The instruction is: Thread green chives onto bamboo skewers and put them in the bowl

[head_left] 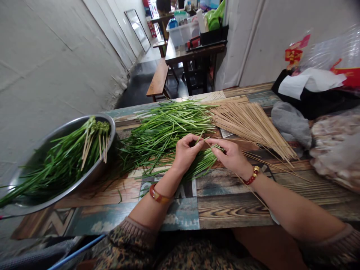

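Note:
My left hand (186, 152) pinches the cut ends of a few garlic chives, whose pale tips stick up past the thumb. Close beside it, my right hand (231, 154) grips a thin bamboo skewer (254, 193); its long end runs back under the wrist toward the table's front edge. The fingertips of both hands nearly meet where skewer and stalks come together. Behind the hands lies a loose heap of green garlic chives (171, 122), and more stalks (204, 163) lie beneath them. A fanned pile of bamboo skewers (253, 125) rests to the right.
At the left, a steel basin (112, 129) holds chives threaded on skewers (98, 137). On the right are a grey cloth (289, 122), a black tray (281, 84) and a clear bag of pale pieces (334, 146). Beyond the wood-patterned table (225, 204) stands a bench (159, 77).

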{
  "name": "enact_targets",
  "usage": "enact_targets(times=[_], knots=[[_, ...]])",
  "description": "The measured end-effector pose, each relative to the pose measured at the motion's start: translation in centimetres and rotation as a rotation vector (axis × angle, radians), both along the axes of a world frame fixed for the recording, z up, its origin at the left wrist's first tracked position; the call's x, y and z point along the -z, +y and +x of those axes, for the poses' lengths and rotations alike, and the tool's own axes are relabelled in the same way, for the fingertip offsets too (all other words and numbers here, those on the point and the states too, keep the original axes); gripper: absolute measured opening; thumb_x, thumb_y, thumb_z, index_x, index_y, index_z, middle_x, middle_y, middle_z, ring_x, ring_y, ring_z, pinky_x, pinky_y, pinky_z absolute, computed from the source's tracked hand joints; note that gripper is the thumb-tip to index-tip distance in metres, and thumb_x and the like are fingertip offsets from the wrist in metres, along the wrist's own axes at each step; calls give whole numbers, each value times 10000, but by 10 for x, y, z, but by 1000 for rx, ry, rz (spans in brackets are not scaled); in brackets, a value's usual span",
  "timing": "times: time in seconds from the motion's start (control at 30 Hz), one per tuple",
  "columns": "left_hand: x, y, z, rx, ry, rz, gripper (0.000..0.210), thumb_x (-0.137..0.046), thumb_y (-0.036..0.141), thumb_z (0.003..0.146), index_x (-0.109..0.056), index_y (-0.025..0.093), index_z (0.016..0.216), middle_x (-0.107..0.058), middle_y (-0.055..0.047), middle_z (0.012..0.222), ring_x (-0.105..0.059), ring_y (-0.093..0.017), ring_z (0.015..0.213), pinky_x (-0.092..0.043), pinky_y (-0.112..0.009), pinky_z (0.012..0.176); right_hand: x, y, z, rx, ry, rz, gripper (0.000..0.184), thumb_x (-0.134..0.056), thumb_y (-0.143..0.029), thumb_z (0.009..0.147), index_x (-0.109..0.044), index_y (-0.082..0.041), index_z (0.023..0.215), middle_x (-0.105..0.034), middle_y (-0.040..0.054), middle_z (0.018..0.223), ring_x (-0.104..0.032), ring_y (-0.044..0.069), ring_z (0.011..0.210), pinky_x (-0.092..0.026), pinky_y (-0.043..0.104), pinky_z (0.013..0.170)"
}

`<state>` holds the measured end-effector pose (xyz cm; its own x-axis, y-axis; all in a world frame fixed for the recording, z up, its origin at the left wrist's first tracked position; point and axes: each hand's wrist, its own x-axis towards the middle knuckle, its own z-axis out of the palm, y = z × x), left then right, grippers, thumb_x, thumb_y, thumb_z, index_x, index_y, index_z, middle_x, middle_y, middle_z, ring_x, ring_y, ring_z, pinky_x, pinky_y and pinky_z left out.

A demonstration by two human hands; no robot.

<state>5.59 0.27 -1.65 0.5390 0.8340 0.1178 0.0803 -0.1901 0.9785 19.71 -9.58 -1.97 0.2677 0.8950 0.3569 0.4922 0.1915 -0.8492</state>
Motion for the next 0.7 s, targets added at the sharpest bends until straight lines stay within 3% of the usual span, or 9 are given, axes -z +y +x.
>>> enact_targets(times=[0.37,0.7], knots=[[-7,-2,1,-22,59,185,99,-681,246,758,-685,158,714,-637,-17,713,-552,-122,670,-416,-231,628,0,-1,0,21,-23,2,326,-506,-159,809,-717,-182,1056,-741,68,1069,-691,210,983,-533,356,916],[-8,-2,1,1,65,172,133,-692,272,753,-681,151,700,-621,-6,685,-521,-109,635,-391,-222,598,-1,0,-1,15,-42,-5,277,-492,-152,816,-679,-177,1019,-733,69,1017,-677,199,933,-520,332,867]])
